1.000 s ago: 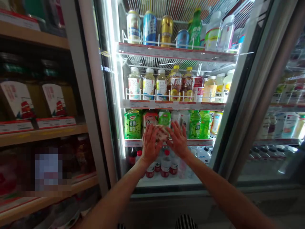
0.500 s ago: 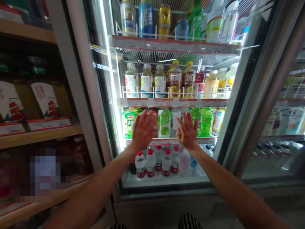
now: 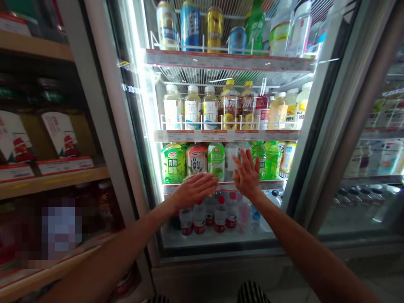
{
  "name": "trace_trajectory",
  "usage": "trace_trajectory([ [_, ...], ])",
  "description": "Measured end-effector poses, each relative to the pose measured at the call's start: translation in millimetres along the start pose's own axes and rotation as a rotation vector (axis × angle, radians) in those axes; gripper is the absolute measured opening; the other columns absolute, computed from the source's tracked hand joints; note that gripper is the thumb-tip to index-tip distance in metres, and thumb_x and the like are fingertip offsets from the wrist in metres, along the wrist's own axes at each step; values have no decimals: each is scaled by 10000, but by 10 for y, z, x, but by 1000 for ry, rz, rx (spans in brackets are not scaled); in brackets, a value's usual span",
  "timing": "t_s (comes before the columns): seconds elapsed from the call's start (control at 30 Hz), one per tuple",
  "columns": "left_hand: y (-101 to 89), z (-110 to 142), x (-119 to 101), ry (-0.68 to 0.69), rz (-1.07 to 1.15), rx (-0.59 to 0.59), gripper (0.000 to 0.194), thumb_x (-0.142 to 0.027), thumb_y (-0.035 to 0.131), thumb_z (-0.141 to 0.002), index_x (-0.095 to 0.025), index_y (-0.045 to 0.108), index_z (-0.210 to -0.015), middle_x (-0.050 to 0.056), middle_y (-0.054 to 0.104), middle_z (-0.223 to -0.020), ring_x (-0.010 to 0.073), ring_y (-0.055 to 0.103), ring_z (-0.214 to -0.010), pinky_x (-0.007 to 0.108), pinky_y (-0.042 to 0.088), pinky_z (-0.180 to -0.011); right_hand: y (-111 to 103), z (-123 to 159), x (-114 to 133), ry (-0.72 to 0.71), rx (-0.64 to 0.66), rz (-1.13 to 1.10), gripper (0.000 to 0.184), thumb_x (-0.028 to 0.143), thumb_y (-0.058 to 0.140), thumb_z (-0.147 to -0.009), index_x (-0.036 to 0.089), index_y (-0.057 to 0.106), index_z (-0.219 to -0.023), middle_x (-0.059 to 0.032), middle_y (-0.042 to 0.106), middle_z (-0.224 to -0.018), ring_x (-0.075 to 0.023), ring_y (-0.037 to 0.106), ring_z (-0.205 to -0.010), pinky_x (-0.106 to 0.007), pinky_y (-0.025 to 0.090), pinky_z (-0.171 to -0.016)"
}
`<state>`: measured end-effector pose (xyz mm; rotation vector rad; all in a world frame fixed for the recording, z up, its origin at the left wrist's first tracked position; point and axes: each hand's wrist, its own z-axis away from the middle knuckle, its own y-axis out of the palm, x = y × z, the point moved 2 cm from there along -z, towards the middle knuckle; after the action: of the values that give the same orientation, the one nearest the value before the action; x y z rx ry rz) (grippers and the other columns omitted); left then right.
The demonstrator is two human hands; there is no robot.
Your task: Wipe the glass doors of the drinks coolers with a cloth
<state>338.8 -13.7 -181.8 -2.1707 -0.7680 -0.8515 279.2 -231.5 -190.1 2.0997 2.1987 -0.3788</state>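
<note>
My left hand [image 3: 196,187] lies sideways against the glass door [image 3: 208,246] of a lit drinks fridge, fingers held together and pointing right. A crumpled pale cloth [image 3: 214,187] shows only as a sliver past those fingers; the palm hides the rest. To its right, my right hand [image 3: 248,174] has its fingers stretched upward, with nothing seen in it. It appears to rest on the glass. Behind the pane, near both hands, stand a green-labelled bottle [image 3: 216,161], a red-labelled bottle [image 3: 197,160] and red-capped water bottles [image 3: 220,216].
Metal door frames [image 3: 328,126] border the glass on either side. On the left is a shelf [image 3: 57,179] with large dark jars [image 3: 59,130]. Upper fridge shelves hold cans [image 3: 190,27] and bottled teas [image 3: 210,107]. A blurred-out patch [image 3: 61,231] covers part of the lower left.
My left hand first moved left and up with the cloth, away from my right hand, then swept down and turned sideways. My right hand shifted slightly right, then stayed nearly still.
</note>
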Motion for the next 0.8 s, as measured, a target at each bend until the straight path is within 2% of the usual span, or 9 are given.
trace_trajectory([
  [0.03,-14,26,30,-21,5,2,434,-126,436,-854,-244,418,-1272,8,429,-1376,146,236,-1346,333,308,-1097,0,3,-1,-4,3,-3,525,183,429,-831,245,355,-1347,-69,297,-1461,-224,204,-1368,-488,129,-1111],
  [0.13,-127,95,269,-398,-64,-172,415,-152,419,-870,-180,400,-1284,51,258,-1469,215,113,-1377,416,260,-1121,2,14,-4,10,8,-9,532,181,417,-832,256,342,-1353,-58,283,-1468,-221,196,-1370,-489,122,-1112],
  [0.2,-165,158,304,-529,-96,-245,408,-174,419,-872,-172,407,-1280,51,192,-1491,228,89,-1381,434,251,-1122,3,18,-2,30,11,-9,529,183,410,-833,262,344,-1352,-52,280,-1469,-217,198,-1370,-489,118,-1113],
  [0.37,-14,386,-95,-18,143,126,403,-141,346,-882,-311,463,-1228,-55,450,-1356,83,319,-1304,274,337,-1071,-5,23,11,31,32,5,498,182,412,-832,242,384,-1326,-67,314,-1452,-218,197,-1371,-494,137,-1106],
  [0.43,-1,455,-87,-30,152,144,404,-150,363,-880,-300,451,-1245,-36,472,-1339,102,306,-1313,306,324,-1081,-9,27,19,25,30,3,490,182,415,-830,233,396,-1317,-74,321,-1448,-220,199,-1370,-496,147,-1104],
  [0.57,-60,488,102,-426,-58,-6,411,-201,433,-860,-210,444,-1270,82,425,-1373,223,206,-1357,461,286,-1086,-3,37,37,59,23,-2,503,184,400,-833,237,378,-1332,-68,308,-1455,-219,195,-1371,-500,137,-1105],
  [0.6,-64,488,86,-393,-72,11,408,-196,425,-861,-218,448,-1268,73,432,-1369,213,226,-1351,441,292,-1086,-1,39,42,65,21,-4,507,184,397,-833,240,372,-1336,-66,306,-1456,-219,197,-1371,-500,135,-1105],
  [0.73,-63,505,-72,127,59,170,413,-151,356,-878,-272,450,-1261,-18,489,-1325,109,327,-1304,278,303,-1082,8,49,47,58,24,-8,519,181,404,-829,244,364,-1343,-62,298,-1460,-218,196,-1371,-495,137,-1106],
  [0.8,-99,487,16,39,51,124,433,-157,381,-872,-262,414,-1292,2,460,-1351,132,283,-1328,307,296,-1090,14,59,39,55,23,-7,523,182,403,-829,252,357,-1346,-55,284,-1467,-217,192,-1372,-494,140,-1107],
])
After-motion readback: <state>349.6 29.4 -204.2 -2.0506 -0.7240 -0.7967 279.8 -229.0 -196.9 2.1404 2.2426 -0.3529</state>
